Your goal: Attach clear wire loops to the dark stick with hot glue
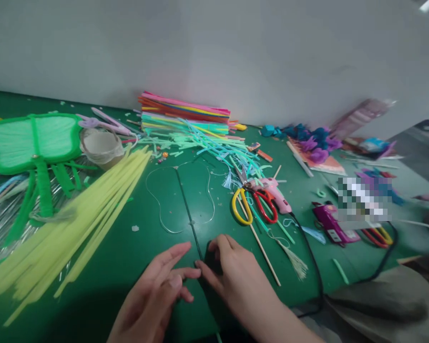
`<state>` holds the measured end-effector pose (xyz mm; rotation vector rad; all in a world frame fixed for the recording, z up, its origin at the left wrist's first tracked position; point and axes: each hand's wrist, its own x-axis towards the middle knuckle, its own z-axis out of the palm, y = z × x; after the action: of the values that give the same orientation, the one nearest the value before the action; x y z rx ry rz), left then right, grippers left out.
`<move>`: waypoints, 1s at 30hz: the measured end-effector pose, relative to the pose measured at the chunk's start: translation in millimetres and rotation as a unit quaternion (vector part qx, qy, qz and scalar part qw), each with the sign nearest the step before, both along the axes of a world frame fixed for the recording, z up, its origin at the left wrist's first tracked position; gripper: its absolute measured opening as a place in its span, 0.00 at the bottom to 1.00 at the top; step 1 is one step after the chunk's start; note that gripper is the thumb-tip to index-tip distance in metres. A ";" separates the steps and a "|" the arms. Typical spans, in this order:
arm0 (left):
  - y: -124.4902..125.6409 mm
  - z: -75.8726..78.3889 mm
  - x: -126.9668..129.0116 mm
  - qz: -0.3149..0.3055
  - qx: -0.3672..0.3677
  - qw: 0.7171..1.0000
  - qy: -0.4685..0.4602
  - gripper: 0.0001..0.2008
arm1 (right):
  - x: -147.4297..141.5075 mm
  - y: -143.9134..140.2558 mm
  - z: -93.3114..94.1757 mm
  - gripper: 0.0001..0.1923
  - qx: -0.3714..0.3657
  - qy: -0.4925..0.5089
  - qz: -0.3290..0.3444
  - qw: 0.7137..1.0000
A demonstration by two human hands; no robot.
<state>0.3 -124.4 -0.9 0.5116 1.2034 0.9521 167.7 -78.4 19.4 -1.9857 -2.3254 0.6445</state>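
**Two hands meet at the foot of a wire frame on a green craft table**

Nearest the camera, the left hand [157, 290] and the right hand [236, 276] rest on the green table [128, 257], fingertips meeting at the lower end of a dark stem [189, 214]. The fingers are pinched together there, though whether they actually clamp the stem cannot be told. The stem runs up the middle of a thin wire frame [180, 197] shaped as two lobes, lying flat just beyond the hands.

To the left lies one loose sheaf of pale yellow pipe cleaners [78, 224]. To the right are two pairs of scissors, one yellow-handled [241, 206] and one red-handled [265, 206], touching one pink glue gun [277, 193].

Farther back sit one green butterfly-shaped fan [30, 140], one roll of tape [100, 145], and one stack of coloured pipe cleaners [186, 114] against a plain pale wall [214, 47].
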 end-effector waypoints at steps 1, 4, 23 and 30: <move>0.1 -0.4 1.1 0.026 -0.020 0.998 -0.049 0.25 | -1.7 -4.3 -1.5 0.06 0.002 -0.007 -0.006 1.000; 5.9 -8.5 5.3 0.053 -0.052 0.985 -0.158 0.22 | -11.6 -6.2 0.9 0.01 -0.007 -0.050 -0.013 0.999; 27.6 -33.1 9.8 0.056 -0.062 0.979 -0.185 0.35 | -3.7 3.8 -9.5 0.03 -0.057 0.126 -0.081 0.987; 26.9 -28.8 15.1 0.048 -0.050 0.980 -0.186 0.30 | -1.6 6.4 -7.1 0.03 -0.052 0.162 -0.092 0.981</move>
<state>15.4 -97.5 -29.7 0.1832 0.9361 1.0114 166.1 -72.0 12.3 -1.9296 -1.9339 1.0054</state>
